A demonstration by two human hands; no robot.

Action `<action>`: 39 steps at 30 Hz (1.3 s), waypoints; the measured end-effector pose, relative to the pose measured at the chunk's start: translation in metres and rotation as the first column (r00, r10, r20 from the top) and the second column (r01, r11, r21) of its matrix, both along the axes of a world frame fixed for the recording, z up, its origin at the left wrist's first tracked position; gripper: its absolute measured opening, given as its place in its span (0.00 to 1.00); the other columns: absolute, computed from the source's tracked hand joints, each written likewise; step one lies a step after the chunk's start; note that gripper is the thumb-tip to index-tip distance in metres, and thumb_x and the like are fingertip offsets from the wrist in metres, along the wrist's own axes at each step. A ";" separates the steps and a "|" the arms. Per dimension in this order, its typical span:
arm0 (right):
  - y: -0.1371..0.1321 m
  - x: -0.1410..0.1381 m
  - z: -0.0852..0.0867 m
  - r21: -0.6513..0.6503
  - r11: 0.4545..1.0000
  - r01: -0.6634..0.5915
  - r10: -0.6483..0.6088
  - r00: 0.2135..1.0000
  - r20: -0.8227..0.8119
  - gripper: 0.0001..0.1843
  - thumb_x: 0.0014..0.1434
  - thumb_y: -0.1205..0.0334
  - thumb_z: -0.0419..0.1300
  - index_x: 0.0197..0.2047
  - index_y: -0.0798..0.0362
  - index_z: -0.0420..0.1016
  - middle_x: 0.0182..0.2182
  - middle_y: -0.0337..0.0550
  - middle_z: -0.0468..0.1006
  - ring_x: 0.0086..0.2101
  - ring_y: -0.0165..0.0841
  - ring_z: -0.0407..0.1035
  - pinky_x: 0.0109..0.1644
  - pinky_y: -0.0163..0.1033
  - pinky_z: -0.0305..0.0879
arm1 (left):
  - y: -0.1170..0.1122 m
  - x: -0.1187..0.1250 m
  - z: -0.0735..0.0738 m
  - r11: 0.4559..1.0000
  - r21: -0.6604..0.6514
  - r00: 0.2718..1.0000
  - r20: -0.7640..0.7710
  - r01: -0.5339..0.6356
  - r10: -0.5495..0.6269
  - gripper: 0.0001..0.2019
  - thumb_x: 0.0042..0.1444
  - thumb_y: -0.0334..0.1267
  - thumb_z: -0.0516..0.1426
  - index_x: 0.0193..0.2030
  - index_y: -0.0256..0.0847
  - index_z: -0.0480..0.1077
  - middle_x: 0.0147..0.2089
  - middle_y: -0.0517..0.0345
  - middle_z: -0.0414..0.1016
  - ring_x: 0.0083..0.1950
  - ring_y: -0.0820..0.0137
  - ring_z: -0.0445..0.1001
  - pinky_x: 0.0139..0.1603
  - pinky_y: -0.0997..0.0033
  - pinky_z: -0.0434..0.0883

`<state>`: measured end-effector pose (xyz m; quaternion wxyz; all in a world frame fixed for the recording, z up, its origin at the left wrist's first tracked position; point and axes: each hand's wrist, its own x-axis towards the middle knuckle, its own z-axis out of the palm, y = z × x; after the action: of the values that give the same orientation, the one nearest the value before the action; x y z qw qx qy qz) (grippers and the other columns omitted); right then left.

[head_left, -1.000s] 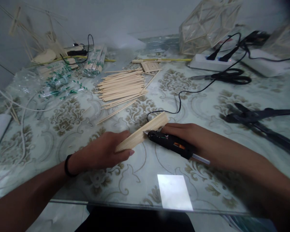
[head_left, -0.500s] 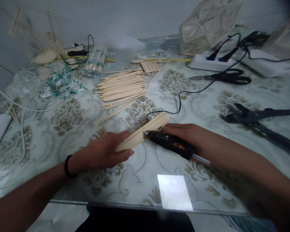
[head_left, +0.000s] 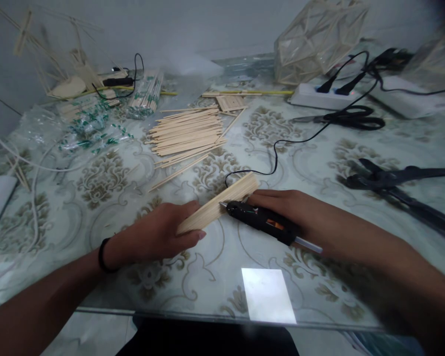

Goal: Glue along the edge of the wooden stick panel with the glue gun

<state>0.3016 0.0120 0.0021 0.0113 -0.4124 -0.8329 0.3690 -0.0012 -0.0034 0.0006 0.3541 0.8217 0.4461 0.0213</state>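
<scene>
My left hand [head_left: 159, 236] is closed on the near end of a flat panel of joined wooden sticks [head_left: 222, 200], which lies slanted on the glass-topped table [head_left: 207, 277]. My right hand [head_left: 282, 203] grips a black glue gun [head_left: 261, 221]; its metal nozzle touches the panel's near edge around the middle. A clear glue stick pokes out of the gun's back end. The gun's black cord [head_left: 282, 148] runs away to the far right.
A pile of loose wooden sticks [head_left: 187, 134] lies beyond the panel. Black scissors [head_left: 346, 118], a white power strip [head_left: 319, 96] and black pliers [head_left: 400, 183] are on the right. A stick-frame lantern [head_left: 315, 37] stands at the back. Packets of sticks [head_left: 96, 128] lie left.
</scene>
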 end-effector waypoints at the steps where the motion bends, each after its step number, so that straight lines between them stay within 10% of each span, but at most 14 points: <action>1: 0.000 0.000 0.000 0.003 1.000 0.002 -0.002 1.000 -0.002 0.31 0.66 0.38 0.47 0.46 0.60 0.72 0.46 0.50 0.74 0.44 0.24 0.68 0.49 0.29 0.65 | 0.000 0.000 0.000 1.000 0.000 1.000 -0.001 0.002 -0.002 0.13 0.66 0.50 0.56 0.39 0.42 0.66 0.29 0.67 0.68 0.27 0.77 0.63 0.30 0.71 0.59; 39: -0.001 0.001 -0.001 -0.032 0.999 0.014 -0.013 0.999 0.043 0.32 0.67 0.37 0.42 0.49 0.57 0.70 0.51 0.47 0.71 0.47 0.22 0.68 0.53 0.31 0.65 | -0.001 0.001 0.000 1.000 0.001 1.000 0.001 -0.007 0.007 0.13 0.66 0.49 0.57 0.38 0.42 0.66 0.29 0.67 0.67 0.28 0.76 0.63 0.32 0.70 0.58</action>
<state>0.3027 0.0106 0.0010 -0.0105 -0.4259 -0.8241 0.3733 0.0000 -0.0040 0.0004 0.3539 0.8203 0.4487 0.0233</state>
